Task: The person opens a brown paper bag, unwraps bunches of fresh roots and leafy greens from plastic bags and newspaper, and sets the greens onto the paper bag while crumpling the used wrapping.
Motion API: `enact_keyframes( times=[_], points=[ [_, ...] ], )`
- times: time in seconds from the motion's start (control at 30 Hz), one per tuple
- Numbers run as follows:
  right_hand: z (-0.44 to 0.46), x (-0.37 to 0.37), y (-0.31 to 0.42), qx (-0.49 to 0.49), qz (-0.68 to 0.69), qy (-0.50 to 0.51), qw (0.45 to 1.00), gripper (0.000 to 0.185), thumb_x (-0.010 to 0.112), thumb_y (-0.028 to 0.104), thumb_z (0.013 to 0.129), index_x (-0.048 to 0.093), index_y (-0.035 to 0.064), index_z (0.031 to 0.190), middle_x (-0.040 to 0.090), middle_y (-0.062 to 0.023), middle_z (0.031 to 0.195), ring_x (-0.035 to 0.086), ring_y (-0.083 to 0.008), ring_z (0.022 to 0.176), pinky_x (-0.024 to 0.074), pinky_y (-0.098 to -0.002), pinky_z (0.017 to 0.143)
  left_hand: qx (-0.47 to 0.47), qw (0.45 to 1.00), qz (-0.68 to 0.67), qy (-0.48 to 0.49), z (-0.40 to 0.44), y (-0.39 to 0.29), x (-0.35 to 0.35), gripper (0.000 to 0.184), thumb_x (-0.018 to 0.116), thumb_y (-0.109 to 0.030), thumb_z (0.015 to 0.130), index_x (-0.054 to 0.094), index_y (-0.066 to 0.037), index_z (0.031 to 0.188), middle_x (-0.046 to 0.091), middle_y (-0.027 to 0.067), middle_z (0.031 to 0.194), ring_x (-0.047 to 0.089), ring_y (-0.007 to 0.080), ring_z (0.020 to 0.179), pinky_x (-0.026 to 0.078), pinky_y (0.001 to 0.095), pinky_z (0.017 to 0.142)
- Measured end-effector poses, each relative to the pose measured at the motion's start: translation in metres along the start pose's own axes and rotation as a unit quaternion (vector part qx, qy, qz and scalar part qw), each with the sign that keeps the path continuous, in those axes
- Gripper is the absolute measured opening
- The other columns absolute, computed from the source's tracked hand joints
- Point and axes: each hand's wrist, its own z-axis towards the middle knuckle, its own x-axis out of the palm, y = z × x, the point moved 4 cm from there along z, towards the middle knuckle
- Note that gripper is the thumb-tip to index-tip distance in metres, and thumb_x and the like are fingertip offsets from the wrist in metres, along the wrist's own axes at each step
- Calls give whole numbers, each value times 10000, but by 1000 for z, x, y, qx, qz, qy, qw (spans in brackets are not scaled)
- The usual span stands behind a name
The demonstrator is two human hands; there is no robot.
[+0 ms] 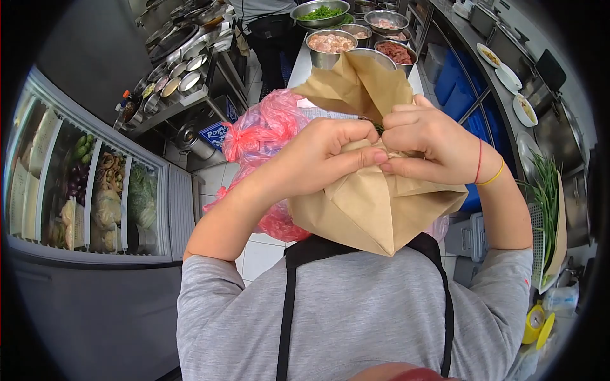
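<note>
Evidently both hands are busy with the brown paper [387, 213], which is in front of the chest, just beside a bundle of pink plastic [273, 127]. The fingers of the left hand [324, 153] and right hand [432, 143] are pinched on its gathered edge, thumbs close together. Gentle, even tension with the thumbs near each other should spare it a ragged tear. The knuckles hide the exact grip; a dark green bit [379, 128] between the hands is too small to identify.

ahead: paper bag [375, 206] blocks — metal bowls [325, 60] behind | left: pink bags [276, 124] bulge | gap: tiled floor [213, 178] beside fridge [164, 209]
</note>
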Motion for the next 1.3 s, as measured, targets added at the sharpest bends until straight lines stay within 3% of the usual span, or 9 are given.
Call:
enact_keyframes(
  times=[0.2,0.27,0.37,0.57,0.63,0.7,0.77,1.07,1.3],
  points=[
    [-4,-12,13,-12,-79,-68,994,120,608,186,769,557,78,758,467,-43,724,488,-211,751,302,-334,678,61,992,-61,-90,-4,-3,11,198,564,-209,892,568,-18,842,541,7,728,492,54,720,408,228,638],
    [-6,-14,17,-60,-84,-129,986,200,673,178,720,515,65,671,372,-57,656,389,-227,642,250,-330,598,66,988,-91,-104,-6,-4,11,195,557,-205,898,567,-18,847,541,1,741,492,51,728,407,223,639],
    [-10,-15,20,-42,-95,-136,985,214,689,211,720,537,67,677,367,-48,635,390,-221,618,270,-325,615,42,973,-199,-112,-7,-4,10,164,546,-183,905,563,-23,872,546,-7,779,497,51,742,410,219,644],
    [-8,-21,11,19,57,-11,998,304,731,313,705,580,48,710,525,-75,650,522,-265,615,390,-337,607,33,995,-89,25,-3,-20,6,245,699,-183,797,568,-24,929,557,-14,804,507,62,766,414,221,669],
    [-10,-13,9,10,78,30,996,324,748,336,678,583,59,693,522,-64,633,521,-251,607,368,-330,605,-6,989,40,143,-5,-25,9,306,755,-179,731,591,-19,934,573,4,775,522,78,734,422,228,660],
    [-8,-7,13,-4,67,120,991,310,746,335,687,591,67,680,538,-54,622,529,-246,603,352,-324,594,-8,985,51,165,-5,-23,9,285,748,-173,739,600,-19,928,578,12,768,523,79,724,424,227,661],
    [-9,0,13,-36,72,92,993,285,729,308,710,585,64,676,529,-55,617,522,-249,602,348,-330,594,-9,981,62,183,-7,-21,11,264,740,-168,748,608,-19,921,583,19,761,524,80,714,426,227,662],
    [-19,-36,18,8,-32,41,999,158,656,190,755,576,54,751,550,-61,691,547,-258,714,338,-340,670,-75,992,-104,-10,-14,-15,-20,162,719,-108,762,588,-37,824,565,-38,745,502,35,702,409,192,649],
    [-31,-56,17,39,-88,-43,994,207,680,160,738,519,31,715,457,-87,619,470,-262,616,311,-324,600,3,991,-96,-95,-22,-13,-40,215,724,-140,768,597,-30,903,626,0,813,572,51,742,465,211,671]
  ],
)
